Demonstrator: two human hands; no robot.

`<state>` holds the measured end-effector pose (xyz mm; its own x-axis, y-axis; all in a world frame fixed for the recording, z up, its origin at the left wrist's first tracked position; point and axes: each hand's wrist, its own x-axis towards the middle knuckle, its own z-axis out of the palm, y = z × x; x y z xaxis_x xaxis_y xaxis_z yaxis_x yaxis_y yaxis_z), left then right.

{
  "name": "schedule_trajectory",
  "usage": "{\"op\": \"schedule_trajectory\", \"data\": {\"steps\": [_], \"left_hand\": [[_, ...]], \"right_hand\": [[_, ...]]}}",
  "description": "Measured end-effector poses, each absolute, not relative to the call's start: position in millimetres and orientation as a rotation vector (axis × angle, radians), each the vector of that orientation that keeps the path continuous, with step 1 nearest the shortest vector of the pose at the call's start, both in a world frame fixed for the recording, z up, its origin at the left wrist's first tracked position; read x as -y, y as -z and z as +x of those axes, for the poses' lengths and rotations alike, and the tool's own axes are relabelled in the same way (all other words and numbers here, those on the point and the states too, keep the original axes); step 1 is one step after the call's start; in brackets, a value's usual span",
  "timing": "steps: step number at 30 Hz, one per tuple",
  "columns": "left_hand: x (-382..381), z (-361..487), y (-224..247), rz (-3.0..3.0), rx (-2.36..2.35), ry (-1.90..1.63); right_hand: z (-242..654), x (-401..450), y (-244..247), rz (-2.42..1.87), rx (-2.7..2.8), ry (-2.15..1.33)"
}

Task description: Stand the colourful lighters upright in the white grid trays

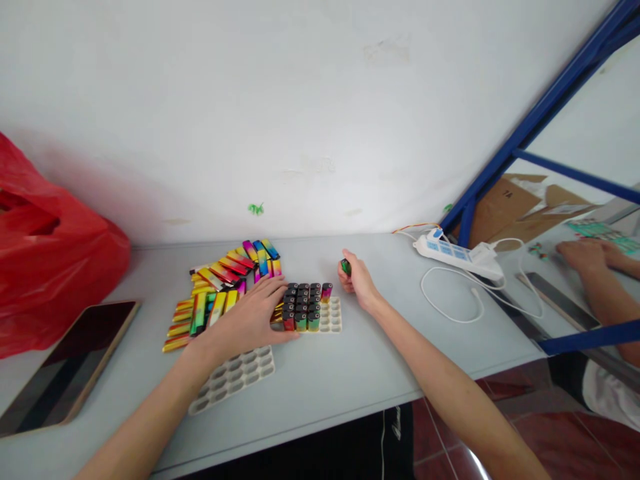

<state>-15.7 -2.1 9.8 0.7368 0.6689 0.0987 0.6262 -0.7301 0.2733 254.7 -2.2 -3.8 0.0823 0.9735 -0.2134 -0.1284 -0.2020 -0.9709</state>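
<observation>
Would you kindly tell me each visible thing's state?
Lighter tray: partly filled
Upright lighters: standing, black tops up
Loose lighters: lying piled
Nearer tray: visible cells empty
Right hand: closed around a lighter
Left hand: spread
Smartphone: flat, screen dark
Power strip: adapter plugged in
Red plastic bag: bulging

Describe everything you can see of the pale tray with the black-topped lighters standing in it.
The tray is off-white, looks like moulded plastic, and has a grid of rounded pockets. It lies flat on the grey table. Upright lighters with black tops and coloured bodies crowd its left part; another stands at the far edge, further right. Other pockets on the right are unfilled. The left hand hides its left edge; whether it touches the tray is unclear.
</observation>
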Motion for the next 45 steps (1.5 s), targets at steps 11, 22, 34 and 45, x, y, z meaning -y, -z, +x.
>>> {"op": "schedule_trajectory", "data": {"steps": [11,22,34,45], "left_hand": [[1.9,-16.5,-8.4,2.719,-1.020,-0.334],[3.4,-15.3,-8.1,2.701,-1.025,-0.321],[5.8,-14.9,-11.5,2.676,-1.035,-0.353],[7.1,-14.2,-15.9,2.668,-1.011,-0.368]], "right_hand": [[252.1,2.9,2.5,-1.303,0.998,-1.312],[275.4,32.3,-32.0,-1.134,1.590,-0.829],[284.8,44.3,-45.9,-1.079,1.906,-0.869],[285.3,41.6,-41.3,-1.181,2.020,-0.942]]}}
